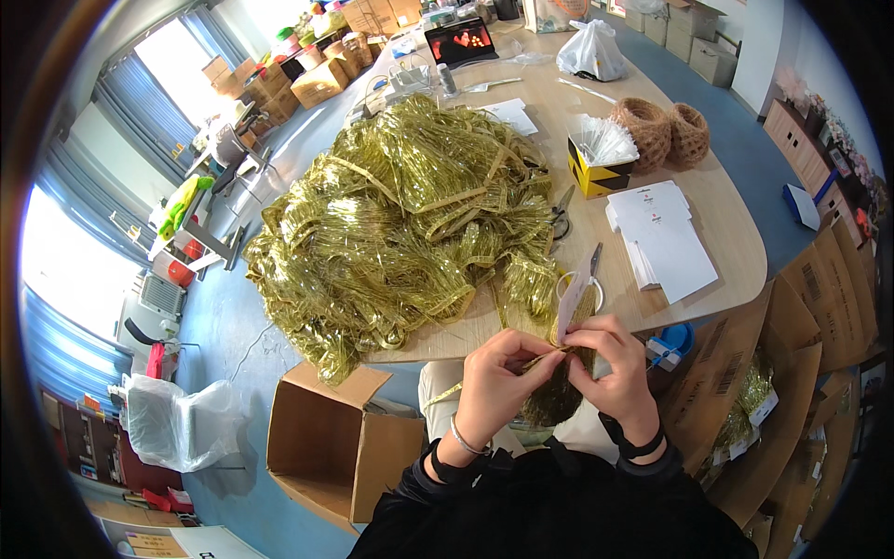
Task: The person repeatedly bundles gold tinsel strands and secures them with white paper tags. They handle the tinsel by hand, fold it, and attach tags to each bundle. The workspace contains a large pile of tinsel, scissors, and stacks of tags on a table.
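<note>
My left hand (pixel 499 374) and my right hand (pixel 614 367) meet at the table's near edge, both pinching the top of a gold tinsel bundle (pixel 552 398) that hangs above my lap. A white card (pixel 574 297) stands up at my fingertips; whether it is fastened to the bundle is hidden. Just beyond lie scissors with white handles (pixel 598 286), partly behind the card. A large heap of gold tinsel fringe (pixel 391 223) covers the table to the left, with a strand of it reaching near my hands. Dark-handled scissors (pixel 561 216) lie beside the heap.
A stack of white cards (pixel 660 237), a yellow-and-black box of white plastic ties (pixel 599 171) and brown twine rolls (pixel 639 133) stand at the right. An open cardboard box (pixel 314 440) is on the floor at left; cartons (pixel 712 377) with tinsel stand at right. A laptop (pixel 461 43) is farther back.
</note>
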The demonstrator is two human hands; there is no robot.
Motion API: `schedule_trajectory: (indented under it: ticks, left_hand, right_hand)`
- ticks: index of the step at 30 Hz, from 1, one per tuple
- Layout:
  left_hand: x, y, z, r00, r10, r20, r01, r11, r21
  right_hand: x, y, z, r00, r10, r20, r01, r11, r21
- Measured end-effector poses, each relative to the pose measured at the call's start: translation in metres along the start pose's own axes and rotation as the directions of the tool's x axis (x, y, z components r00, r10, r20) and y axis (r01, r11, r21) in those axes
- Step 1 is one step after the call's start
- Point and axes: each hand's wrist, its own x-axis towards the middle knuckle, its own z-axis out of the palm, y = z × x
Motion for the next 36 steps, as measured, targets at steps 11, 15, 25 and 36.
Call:
schedule_trajectory:
  ticks: [11, 15, 25, 36]
  left_hand:
    - [0.01, 0.012, -0.011, 0.99, 0.009, 0.142, -0.031, 0.988, 0.154]
    - [0.014, 0.012, -0.016, 0.982, 0.06, 0.179, -0.103, 0.964, 0.244]
    - [0.021, 0.005, -0.029, 0.955, 0.049, 0.293, -0.097, 0.984, 0.151]
    - [0.027, -0.008, -0.036, 0.959, 0.057, 0.277, -0.093, 0.988, 0.12]
  right_hand:
    - [0.0, 0.005, -0.006, 1.0, -0.009, -0.006, 0.01, 0.998, 0.061]
    - [0.001, 0.005, -0.011, 0.999, 0.01, 0.035, -0.014, 0.991, 0.136]
    - [-0.005, 0.014, -0.026, 0.975, 0.163, 0.153, -0.218, 0.838, 0.5]
    - [-0.012, 0.035, -0.026, 0.946, 0.28, 0.163, -0.289, 0.499, 0.817]
